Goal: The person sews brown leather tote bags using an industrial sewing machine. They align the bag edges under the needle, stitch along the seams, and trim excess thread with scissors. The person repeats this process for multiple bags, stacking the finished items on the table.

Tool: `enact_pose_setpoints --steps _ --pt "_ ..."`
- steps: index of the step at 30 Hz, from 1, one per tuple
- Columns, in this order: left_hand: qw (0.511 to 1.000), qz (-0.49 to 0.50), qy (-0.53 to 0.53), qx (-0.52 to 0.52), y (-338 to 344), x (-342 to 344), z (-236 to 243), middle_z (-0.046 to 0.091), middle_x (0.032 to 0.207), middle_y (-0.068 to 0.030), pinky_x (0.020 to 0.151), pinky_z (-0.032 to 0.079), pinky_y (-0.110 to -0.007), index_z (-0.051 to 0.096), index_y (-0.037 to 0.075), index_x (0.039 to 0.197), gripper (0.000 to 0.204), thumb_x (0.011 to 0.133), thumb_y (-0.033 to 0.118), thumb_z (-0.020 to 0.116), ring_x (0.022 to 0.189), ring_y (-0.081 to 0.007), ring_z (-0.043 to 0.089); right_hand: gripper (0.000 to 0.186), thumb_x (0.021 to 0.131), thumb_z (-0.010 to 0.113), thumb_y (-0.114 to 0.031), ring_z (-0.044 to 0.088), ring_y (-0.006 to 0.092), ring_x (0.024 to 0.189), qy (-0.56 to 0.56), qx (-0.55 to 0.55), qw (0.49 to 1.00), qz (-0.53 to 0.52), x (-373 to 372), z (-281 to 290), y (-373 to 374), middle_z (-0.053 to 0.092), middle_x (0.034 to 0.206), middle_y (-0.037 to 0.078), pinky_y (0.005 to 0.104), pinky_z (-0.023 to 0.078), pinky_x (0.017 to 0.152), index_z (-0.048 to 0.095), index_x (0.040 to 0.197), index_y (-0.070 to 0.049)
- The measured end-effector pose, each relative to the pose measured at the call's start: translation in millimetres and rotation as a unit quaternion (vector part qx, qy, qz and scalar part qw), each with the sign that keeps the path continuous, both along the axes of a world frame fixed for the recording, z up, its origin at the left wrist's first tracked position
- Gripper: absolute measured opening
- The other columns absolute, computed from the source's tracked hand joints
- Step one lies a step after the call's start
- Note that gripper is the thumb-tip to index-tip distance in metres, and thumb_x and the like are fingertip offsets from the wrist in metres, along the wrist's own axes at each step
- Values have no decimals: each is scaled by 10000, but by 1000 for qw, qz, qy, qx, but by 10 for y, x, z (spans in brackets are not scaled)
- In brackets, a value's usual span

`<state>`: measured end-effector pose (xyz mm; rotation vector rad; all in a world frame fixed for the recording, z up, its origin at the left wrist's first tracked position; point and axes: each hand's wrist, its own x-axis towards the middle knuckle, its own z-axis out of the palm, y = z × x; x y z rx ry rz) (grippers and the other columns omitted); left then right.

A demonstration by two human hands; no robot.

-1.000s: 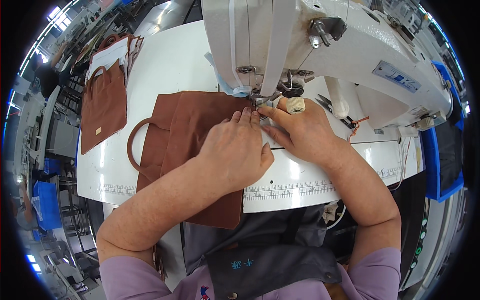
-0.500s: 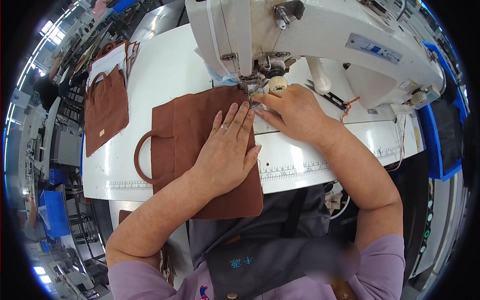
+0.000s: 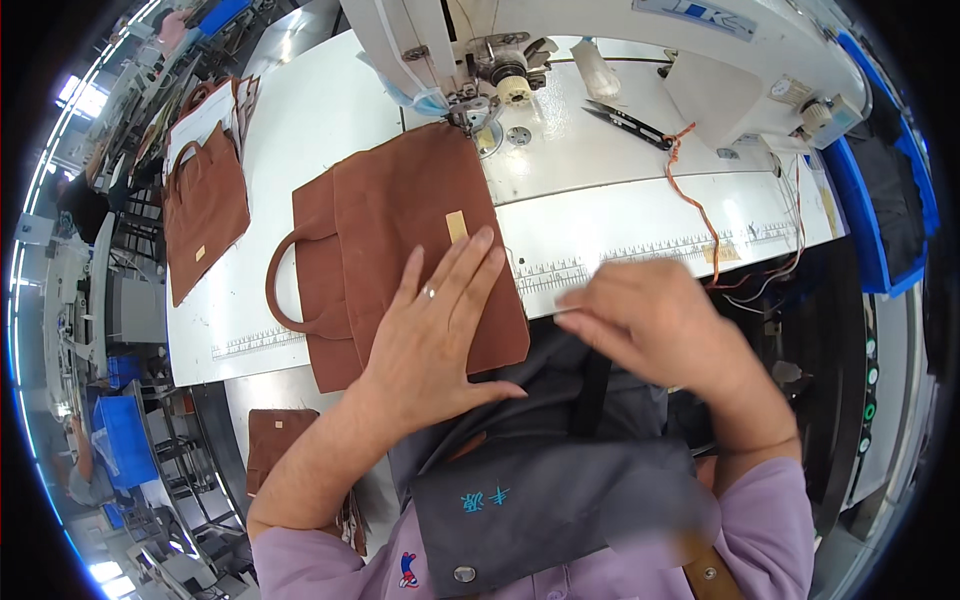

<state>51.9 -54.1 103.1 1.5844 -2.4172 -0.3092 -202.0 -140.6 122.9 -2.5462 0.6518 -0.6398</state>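
Observation:
A brown bag piece [image 3: 395, 220] with a loop handle lies on the white sewing table, its far corner at the presser foot [image 3: 468, 118] of the sewing machine. On its face is a small tan label [image 3: 456, 226]. My left hand [image 3: 425, 330] rests flat on the piece, fingers apart, fingertips just below the label. Off the right side of the piece, by the table's front edge, my right hand [image 3: 650, 315] is closed with thumb and fingers pinched together. Whatever it pinches, if anything, is too small to make out.
Black thread snips [image 3: 630, 122], tied to an orange cord [image 3: 692, 200], lie right of the needle area. More brown bag pieces [image 3: 208, 205] are stacked at the left. A smaller brown piece [image 3: 275, 440] sits lower left. A blue bin [image 3: 880, 200] stands at the right.
My right hand has left the needle area and come back toward me, to the table's front edge. My left hand has slid nearer, uncovering the tan label.

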Motion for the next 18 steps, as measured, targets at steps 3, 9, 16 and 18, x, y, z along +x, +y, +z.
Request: enact_pose_setpoints --steps 3,9,16,18 --pt "1000 13 -5 -22 134 35 -93 392 1643 -181 1241 285 -560 336 32 1608 1029 822 494 813 1530 -369 370 184 931 760 -174 689 260 671 -56 99 992 -51 -26 -432 360 713 831 99 358 538 617 753 1042 -27" --pt "997 1 70 17 97 131 8 478 1599 -162 1249 281 -536 476 31 1546 659 1021 413 593 1521 -376 393 339 1006 740 -256 659 65 757 -214 545 810 -36 279 -965 483 714 874 16 226 514 669 723 1233 -4" --pt "981 50 183 36 135 121 -7 576 1517 -141 1257 248 -559 550 67 1492 495 1129 366 395 1470 -359 472 287 1042 694 -280 674 68 732 -263 609 748 17 426 -957 520 710 849 0 222 517 654 737 1147 -16" --pt "974 60 217 22 144 131 -49 602 1490 -132 1258 247 -560 562 62 1472 485 1133 364 391 1459 -359 488 288 1051 680 -286 678 70 722 -258 610 749 16 454 -992 526 710 851 -1 220 518 643 740 1129 -16"
